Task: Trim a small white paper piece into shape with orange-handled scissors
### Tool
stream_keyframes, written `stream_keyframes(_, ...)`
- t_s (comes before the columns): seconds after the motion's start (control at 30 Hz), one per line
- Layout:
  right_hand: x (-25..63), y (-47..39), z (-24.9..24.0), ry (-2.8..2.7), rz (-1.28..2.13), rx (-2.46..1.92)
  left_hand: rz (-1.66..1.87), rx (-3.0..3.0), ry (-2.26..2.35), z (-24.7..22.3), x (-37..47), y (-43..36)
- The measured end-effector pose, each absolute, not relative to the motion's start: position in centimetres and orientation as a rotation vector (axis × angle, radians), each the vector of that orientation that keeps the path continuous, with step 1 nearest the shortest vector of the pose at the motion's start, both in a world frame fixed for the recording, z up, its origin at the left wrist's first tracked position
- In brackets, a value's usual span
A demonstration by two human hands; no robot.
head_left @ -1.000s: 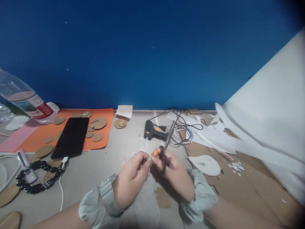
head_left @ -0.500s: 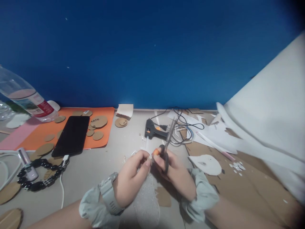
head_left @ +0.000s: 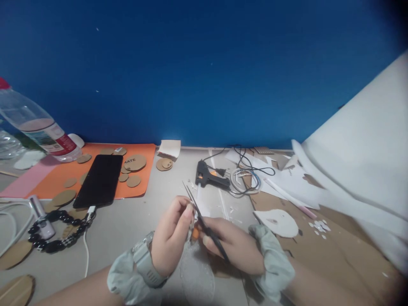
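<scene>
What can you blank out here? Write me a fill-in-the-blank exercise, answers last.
The scissors are held in the ____ hand.
The watch is on the ____ wrist.
The bottle cap is ____.
The wall behind the glue gun is ____.

Missing words: right; left; red; blue.

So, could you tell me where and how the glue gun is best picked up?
I'd grip the glue gun by its black handle, coming from the near side. It lies flat with that handle stretching right, the plug just behind it and coiled cables by its end.
</scene>
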State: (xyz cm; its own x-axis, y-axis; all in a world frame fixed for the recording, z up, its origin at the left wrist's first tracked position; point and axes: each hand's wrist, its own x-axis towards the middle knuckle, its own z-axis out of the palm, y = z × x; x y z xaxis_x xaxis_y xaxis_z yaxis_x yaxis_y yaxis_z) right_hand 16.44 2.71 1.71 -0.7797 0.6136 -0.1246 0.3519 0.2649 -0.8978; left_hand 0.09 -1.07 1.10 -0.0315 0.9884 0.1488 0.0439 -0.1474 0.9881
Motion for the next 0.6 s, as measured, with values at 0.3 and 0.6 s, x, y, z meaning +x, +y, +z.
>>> stream_keyframes(0.3, 16.14, 2.68, 1.91, -2.329, 1.446, -0.983, 1.295, 1.405, 1.232, 1.15, 0.1, -1.03)
stream_keyframes(0.6, 16.02, 2.49, 1.8, -2.219, 1.5, -0.938, 1.248, 1.415, 1.224, 1.42, 0.14, -0.94)
